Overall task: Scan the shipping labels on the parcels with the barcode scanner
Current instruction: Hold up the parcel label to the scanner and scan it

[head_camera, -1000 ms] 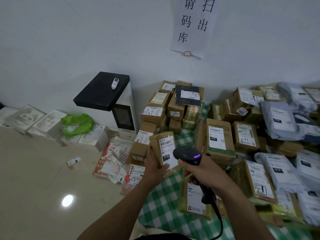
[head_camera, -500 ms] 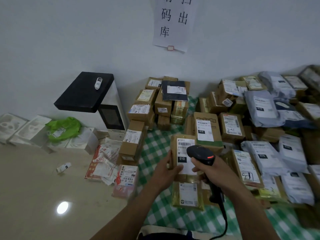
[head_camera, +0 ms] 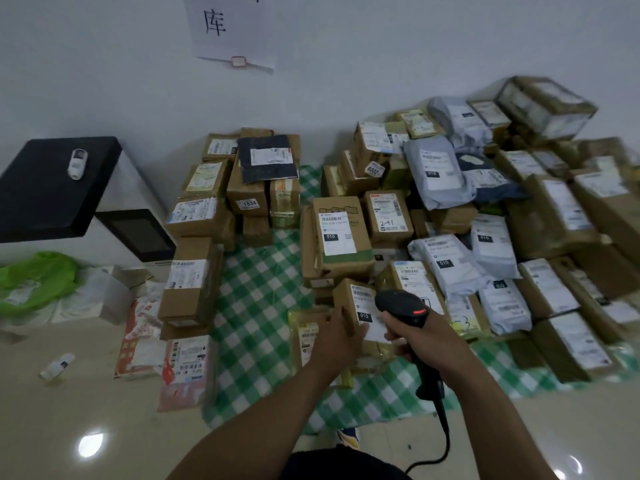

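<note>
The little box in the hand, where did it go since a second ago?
The left hand carried the small box right and down, from in front of the left stack to near the big 010 box. The scanner in the right hand followed it; its light went from purple to red. Both grips held, and the parcels have not moved.

The box (head_camera: 358, 311) has moved from its raised position beside the left stacks, rightward and down. It is now low in front of the right pile, above the yellow parcel (head_camera: 306, 329). The left hand (head_camera: 337, 336) has travelled with it and holds its left edge. The scanner (head_camera: 401, 304), gripped by the right hand (head_camera: 420, 336), has followed and now overlaps the label's right side. Its indicator light (head_camera: 419, 311) has changed from purple to red. The head view has panned right and down
</note>
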A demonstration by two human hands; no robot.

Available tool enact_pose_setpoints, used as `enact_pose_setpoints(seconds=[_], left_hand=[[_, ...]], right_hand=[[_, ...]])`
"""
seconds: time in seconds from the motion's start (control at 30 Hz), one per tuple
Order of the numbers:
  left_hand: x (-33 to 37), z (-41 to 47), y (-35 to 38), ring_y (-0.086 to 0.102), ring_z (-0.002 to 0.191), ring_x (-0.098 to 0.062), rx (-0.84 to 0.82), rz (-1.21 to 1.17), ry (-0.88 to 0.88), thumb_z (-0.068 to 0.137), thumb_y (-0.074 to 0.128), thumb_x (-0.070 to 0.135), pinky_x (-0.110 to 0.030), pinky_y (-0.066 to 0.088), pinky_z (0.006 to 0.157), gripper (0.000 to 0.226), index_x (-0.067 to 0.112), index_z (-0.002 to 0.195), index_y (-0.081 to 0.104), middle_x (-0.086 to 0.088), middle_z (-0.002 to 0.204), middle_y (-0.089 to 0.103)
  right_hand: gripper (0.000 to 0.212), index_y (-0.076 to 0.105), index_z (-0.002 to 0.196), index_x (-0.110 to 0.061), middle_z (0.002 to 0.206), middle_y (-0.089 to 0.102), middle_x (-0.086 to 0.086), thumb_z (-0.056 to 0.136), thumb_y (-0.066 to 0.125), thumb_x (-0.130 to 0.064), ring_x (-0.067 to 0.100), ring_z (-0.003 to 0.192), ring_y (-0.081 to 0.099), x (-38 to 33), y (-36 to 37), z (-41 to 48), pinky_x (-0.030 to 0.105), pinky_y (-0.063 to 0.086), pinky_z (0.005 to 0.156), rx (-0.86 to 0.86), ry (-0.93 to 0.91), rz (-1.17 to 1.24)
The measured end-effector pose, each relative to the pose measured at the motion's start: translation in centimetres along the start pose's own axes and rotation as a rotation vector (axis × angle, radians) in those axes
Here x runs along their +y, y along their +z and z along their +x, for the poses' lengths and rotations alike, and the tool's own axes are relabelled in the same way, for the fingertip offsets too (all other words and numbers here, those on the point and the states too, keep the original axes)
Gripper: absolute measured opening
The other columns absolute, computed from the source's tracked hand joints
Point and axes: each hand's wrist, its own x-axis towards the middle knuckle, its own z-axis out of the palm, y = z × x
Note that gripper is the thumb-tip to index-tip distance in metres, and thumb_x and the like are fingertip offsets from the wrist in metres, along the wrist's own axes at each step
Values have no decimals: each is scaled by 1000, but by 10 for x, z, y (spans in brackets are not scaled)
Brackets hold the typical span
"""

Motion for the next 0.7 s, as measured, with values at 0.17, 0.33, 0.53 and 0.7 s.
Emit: enact_pose_setpoints(seconds=[0.17,0.33,0.53,0.7], left_hand=[[26,-9,-9,67,103,-22,70,181,-15,87,54,64,-41,56,84,57,29,132,59,2,119,69],[13,-15,-28,63,115,-20,66,288,106,86,41,74,-43,52,98,63,28,118,69,2,124,68],[-56,-37,-33,-23,155,-33,-8,421,-45,99,44,66,-66,-2,122,73,49,161,9,3,170,-20],[-73,-36,-40,1,158,-31,172,162,-24,92,71,50,-46,17,128,94,34,163,11,-7,170,-20]], right_hand=[[21,72,109,-25,86,79,6,92,78,-36,19,67,73,4,-4,3,29,54,62,-10,-2,-1],[22,71,111,-31,89,80,2,92,77,-39,21,71,76,11,6,9,34,59,71,-56,-13,-9],[32,63,118,-34,104,75,1,90,78,-42,20,72,78,23,31,24,33,61,70,-92,2,-51],[28,61,113,-38,101,75,1,92,77,-40,26,79,78,29,49,31,40,62,76,-148,8,-89]])
